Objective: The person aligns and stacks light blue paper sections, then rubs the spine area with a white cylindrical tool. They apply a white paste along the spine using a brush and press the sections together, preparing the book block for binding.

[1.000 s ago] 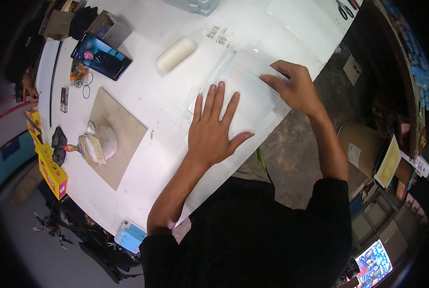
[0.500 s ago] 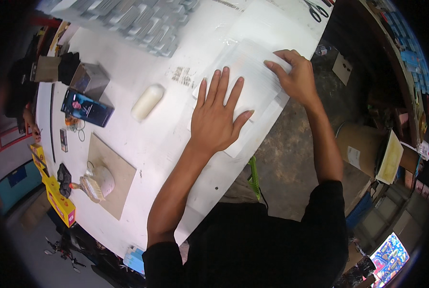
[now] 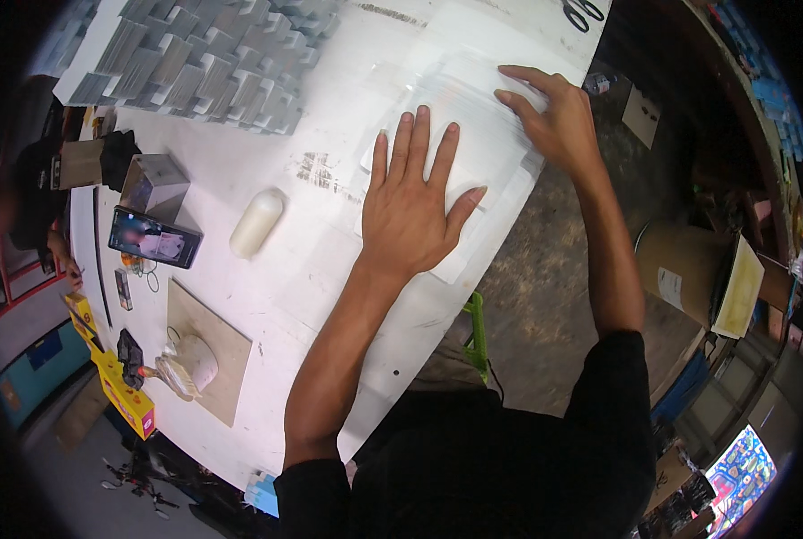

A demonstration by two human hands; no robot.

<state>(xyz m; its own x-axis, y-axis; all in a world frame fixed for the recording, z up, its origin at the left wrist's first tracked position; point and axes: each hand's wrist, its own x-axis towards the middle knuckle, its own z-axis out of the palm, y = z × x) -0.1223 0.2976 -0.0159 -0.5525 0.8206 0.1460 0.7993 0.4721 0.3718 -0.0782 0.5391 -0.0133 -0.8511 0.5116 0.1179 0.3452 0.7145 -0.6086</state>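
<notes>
A loose stack of thin, clear plastic sheets (image 3: 482, 121) lies at the right edge of the white table. My left hand (image 3: 408, 211) rests flat on its near left part, fingers spread and thumb out to the right. At the far right edge of the stack is my right hand (image 3: 556, 121), thumb and forefinger apart and pointing left over the sheets. Its other fingers are curled and mostly hidden. No sheet shows lifted between the fingertips. A cream-white, rounded cylinder (image 3: 257, 223) lies on the table left of my left hand.
Many grey-white folded pieces (image 3: 195, 67) stand in rows at the far left. A phone (image 3: 154, 237) leans on a box (image 3: 154, 187). A round tub (image 3: 197, 361) sits on a brown board (image 3: 231, 346). Scissors (image 3: 583, 13) lie at the far edge. Another person's hand (image 3: 65, 256) shows at left.
The whole view has shifted slightly. My left hand stays flat on the sheets. The forefinger of my right hand has stretched further left. The phone's picture has changed.
</notes>
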